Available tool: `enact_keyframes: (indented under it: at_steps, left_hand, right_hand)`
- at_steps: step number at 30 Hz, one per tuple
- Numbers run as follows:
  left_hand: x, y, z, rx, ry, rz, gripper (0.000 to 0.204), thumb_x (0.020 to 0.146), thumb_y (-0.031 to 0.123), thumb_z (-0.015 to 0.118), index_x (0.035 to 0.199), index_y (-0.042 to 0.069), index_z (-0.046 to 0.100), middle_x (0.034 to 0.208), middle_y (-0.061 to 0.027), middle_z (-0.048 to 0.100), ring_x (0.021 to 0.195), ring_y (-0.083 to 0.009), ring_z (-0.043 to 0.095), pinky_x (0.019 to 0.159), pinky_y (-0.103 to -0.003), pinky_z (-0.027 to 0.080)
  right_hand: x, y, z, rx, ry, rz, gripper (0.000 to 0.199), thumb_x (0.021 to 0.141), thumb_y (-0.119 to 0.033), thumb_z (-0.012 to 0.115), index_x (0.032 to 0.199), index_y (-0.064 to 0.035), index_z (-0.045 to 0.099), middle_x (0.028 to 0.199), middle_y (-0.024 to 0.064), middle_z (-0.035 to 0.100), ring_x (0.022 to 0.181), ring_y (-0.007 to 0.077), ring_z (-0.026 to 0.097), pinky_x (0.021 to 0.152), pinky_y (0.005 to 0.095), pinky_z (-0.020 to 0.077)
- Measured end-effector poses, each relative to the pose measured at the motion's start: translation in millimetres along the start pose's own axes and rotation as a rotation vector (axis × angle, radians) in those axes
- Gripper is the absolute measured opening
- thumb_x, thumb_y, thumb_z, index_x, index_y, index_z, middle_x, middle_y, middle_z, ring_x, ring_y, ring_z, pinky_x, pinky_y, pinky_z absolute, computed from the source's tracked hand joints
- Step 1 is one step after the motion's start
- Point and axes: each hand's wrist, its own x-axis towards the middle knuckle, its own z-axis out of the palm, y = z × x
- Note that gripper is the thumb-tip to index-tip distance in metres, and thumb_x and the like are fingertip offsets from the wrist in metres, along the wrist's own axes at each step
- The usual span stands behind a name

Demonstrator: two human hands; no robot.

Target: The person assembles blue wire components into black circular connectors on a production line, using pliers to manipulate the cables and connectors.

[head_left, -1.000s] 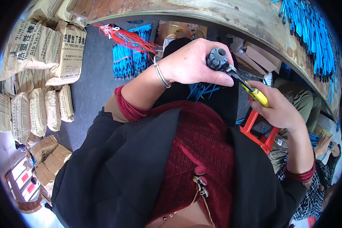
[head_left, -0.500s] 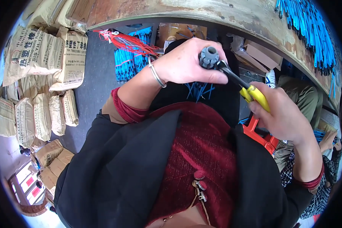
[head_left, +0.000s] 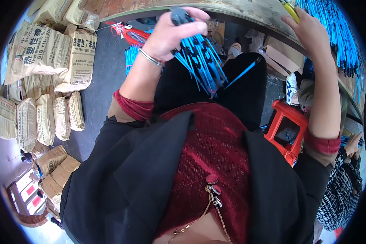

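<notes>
I see both hands higher than a second ago, up at the curved edge of the workbench point(head_left: 248, 12). My left hand point(head_left: 179, 32) is now closed around a fanned bundle of blue cable ties point(head_left: 203, 65), where before it pinched a dark round part against the cutter's tip. That dark part point(head_left: 179, 15) now sticks up just above the fist, and the ties splay down and to the right, below the grip, in front of my dark lap. My right hand point(head_left: 309, 36) has left the left hand and reaches up to the bench edge, well apart from the bundle. It is wrapped on the yellow-handled cutter point(head_left: 290, 10), whose tip is out of sight above the fingers. I judge the cutting contact is broken, with the bundle lifted clear. A red stool point(head_left: 288, 126) sits below the right forearm.
</notes>
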Motion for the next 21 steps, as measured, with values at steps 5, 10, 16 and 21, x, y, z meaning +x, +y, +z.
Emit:
enact_keyframes:
  at_steps: [5, 10, 16, 21]
  left_hand:
    - [-23.3, 18.1, -47.1, -0.327, 0.224, 0.165, 0.027, 0.082, 0.019, 0.057, 0.102, 0.001, 0.055, 0.087, -0.0097, 0.060, 0.086, -0.0204, 0.056, 0.079, -0.035, 0.047]
    - [-46.3, 18.4, -74.5, -0.892, 0.411, 0.337, 0.023, 0.082, 0.020, 0.058, 0.097, 0.002, 0.059, 0.092, -0.0096, 0.062, 0.086, -0.0231, 0.058, 0.085, -0.039, 0.045]
    - [-20.5, -22.0, -17.0, -1.190, 0.319, 0.218, 0.022, 0.085, 0.024, 0.053, 0.094, 0.005, 0.059, 0.099, -0.0115, 0.060, 0.093, -0.0279, 0.056, 0.088, -0.042, 0.043]
    - [-20.6, -46.8, 47.6, -1.285, 0.164, 0.003, 0.028, 0.087, 0.029, 0.051, 0.100, 0.005, 0.057, 0.107, -0.0121, 0.058, 0.097, -0.0284, 0.056, 0.086, -0.041, 0.044]
  right_hand:
    - [7.7, 33.4, 87.8, 0.235, 0.394, -0.478, 0.042, 0.081, -0.036, 0.060, 0.107, -0.0026, 0.059, 0.087, 0.0139, 0.062, 0.079, 0.0259, 0.061, 0.071, 0.0340, 0.0475]
    - [-109.4, 44.8, 70.7, 1.354, -1.030, -0.822, 0.049, 0.066, -0.028, 0.076, 0.102, 0.0000, 0.059, 0.101, 0.0128, 0.061, 0.093, 0.0179, 0.059, 0.074, 0.0277, 0.0479]
    - [-146.0, -23.2, 166.0, 1.961, -0.160, -0.359, 0.090, 0.063, -0.030, 0.080, 0.134, -0.0069, 0.029, 0.135, 0.0120, 0.035, 0.126, 0.0240, 0.034, 0.106, 0.0407, 0.0260]
    - [-108.3, -21.1, 110.9, 2.371, 0.315, -0.397, 0.079, 0.065, -0.025, 0.079, 0.130, -0.0077, 0.037, 0.128, 0.0111, 0.043, 0.117, 0.0258, 0.045, 0.103, 0.0421, 0.0320]
